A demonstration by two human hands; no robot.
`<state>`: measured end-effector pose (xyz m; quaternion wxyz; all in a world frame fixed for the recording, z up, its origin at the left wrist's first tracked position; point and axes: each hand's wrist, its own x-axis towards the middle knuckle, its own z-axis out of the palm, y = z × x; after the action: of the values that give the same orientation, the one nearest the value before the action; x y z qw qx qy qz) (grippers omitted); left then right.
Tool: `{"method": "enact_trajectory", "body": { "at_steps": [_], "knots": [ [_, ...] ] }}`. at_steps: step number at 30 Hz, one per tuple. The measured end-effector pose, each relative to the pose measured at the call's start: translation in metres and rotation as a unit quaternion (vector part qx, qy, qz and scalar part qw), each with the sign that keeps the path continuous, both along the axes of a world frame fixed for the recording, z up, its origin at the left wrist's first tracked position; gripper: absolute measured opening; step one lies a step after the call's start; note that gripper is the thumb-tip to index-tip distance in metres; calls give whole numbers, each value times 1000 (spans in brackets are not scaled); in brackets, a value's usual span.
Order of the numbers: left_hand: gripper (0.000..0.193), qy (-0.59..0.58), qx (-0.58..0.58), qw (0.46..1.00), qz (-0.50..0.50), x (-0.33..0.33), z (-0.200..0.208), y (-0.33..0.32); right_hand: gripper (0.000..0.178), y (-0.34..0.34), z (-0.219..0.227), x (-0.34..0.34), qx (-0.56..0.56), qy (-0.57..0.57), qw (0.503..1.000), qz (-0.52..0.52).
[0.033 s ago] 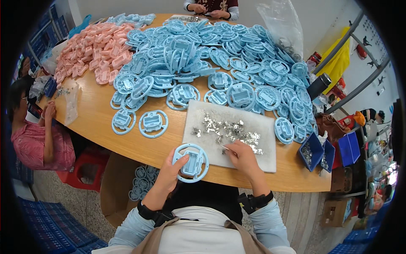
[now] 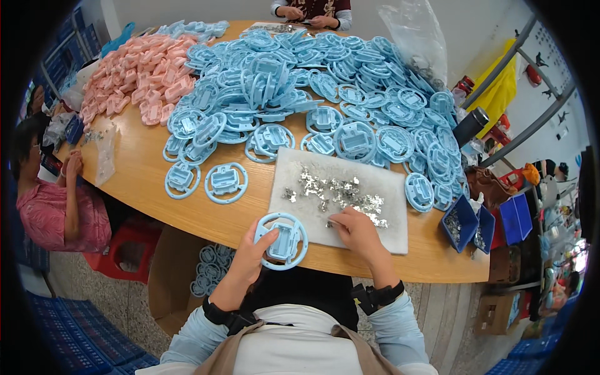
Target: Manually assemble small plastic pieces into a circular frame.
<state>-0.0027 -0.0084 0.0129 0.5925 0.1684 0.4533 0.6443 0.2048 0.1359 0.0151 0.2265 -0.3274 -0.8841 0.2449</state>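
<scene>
My left hand [image 2: 251,253] grips a light blue plastic oval ring part [image 2: 284,242] by its left side, thumb over the rim. A rectangular recessed housing in the ring's middle faces up. The part is held at the table's near edge. My right hand [image 2: 357,232] is closed in a pinch, low over the near part of a white mat [image 2: 291,215]. Whatever its fingertips hold is too small to make out. Small shiny metal pieces [image 2: 340,189] lie scattered on the mat just beyond those fingers.
Many similar blue parts [image 2: 356,142] are heaped across the wooden table [image 2: 147,159], beside pink parts [image 2: 147,75] at far left. Blue bins [image 2: 457,225] with small metal bits stand at right. A box [image 2: 172,281] of blue parts is below. Co-workers sit left and opposite.
The fingertips of my right hand have shifted very slightly above the mat. My left hand and the blue part stay in place.
</scene>
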Motion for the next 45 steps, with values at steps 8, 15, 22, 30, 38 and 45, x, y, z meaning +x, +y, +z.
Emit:
{"method": "enact_trajectory", "body": {
  "at_steps": [8, 15, 22, 30, 38, 45],
  "knots": [
    [41, 64, 3, 998, -13, 9, 7, 3, 11, -2, -7, 7, 14, 70, 997, -27],
    [31, 127, 12, 986, -109, 21, 8, 17, 12, -3, -8, 11, 57, -12, 995, -81],
    [26, 164, 38, 981, -100, 22, -1, 24, 10, -4, -11, 11, 21, 67, 991, -113],
    [21, 366, 42, 930, 4, 9, 20, 5, 7, -52, 46, -34, -179, 230, 950, -108],
    [22, 222, 14, 951, 212, -126, 16, -13, 5, -50, 43, -36, -249, 292, 917, -105],
    [24, 157, 24, 961, 227, -148, -6, -7, 5, -46, 45, -18, -265, 341, 893, -124]
  ]
}}
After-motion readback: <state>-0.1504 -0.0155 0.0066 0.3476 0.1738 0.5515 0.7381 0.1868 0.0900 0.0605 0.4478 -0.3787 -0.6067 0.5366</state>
